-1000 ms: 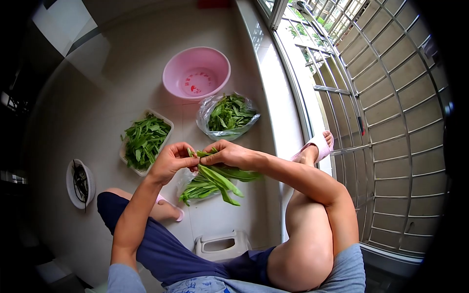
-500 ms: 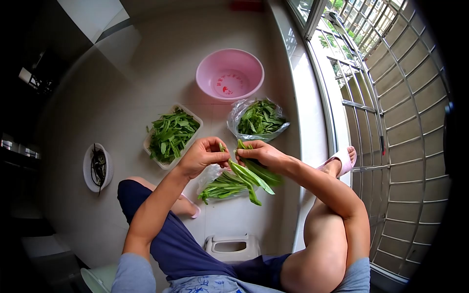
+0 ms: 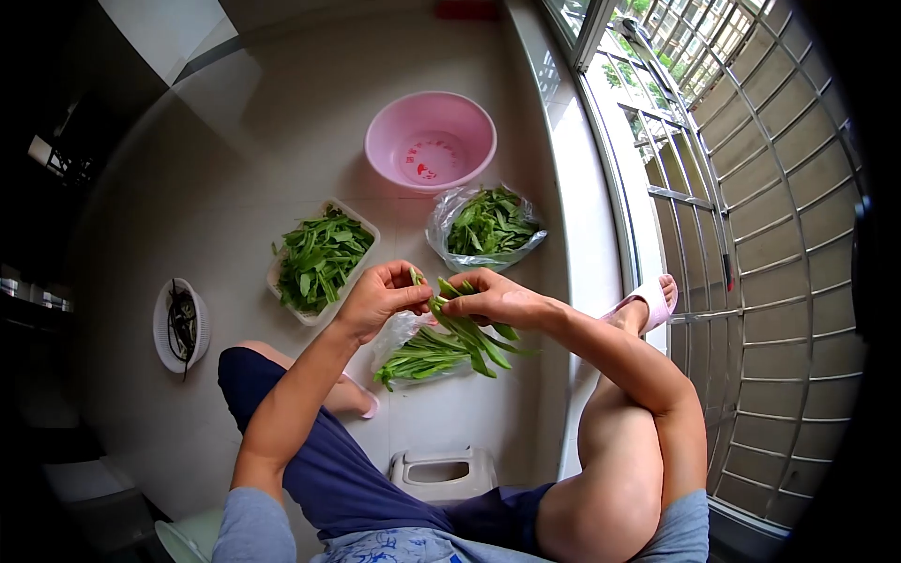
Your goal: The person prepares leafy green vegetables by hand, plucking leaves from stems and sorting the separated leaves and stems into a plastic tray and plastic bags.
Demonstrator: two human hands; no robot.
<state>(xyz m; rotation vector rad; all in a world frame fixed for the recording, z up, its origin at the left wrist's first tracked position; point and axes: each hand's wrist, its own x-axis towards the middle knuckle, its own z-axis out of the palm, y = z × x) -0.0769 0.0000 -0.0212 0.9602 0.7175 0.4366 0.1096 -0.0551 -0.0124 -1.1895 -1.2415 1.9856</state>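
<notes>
Left hand: pinched a green piece. Right hand: clasped leafy stems above the floor. Shorter leaves, apparently finished: heaped over the tray's left edge. Long stalks, seemingly awaiting handling: lay on a plastic bag.

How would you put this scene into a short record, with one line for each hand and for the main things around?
Left hand: pinches a green piece
Right hand: holds leafy greens
Near the hands: long green stems
Pink basin: red print inside
Tray: heaped with leaves
Plastic bag: open, contains leaves, beside the basin
White basket: dark thin items, kind unclear
</notes>
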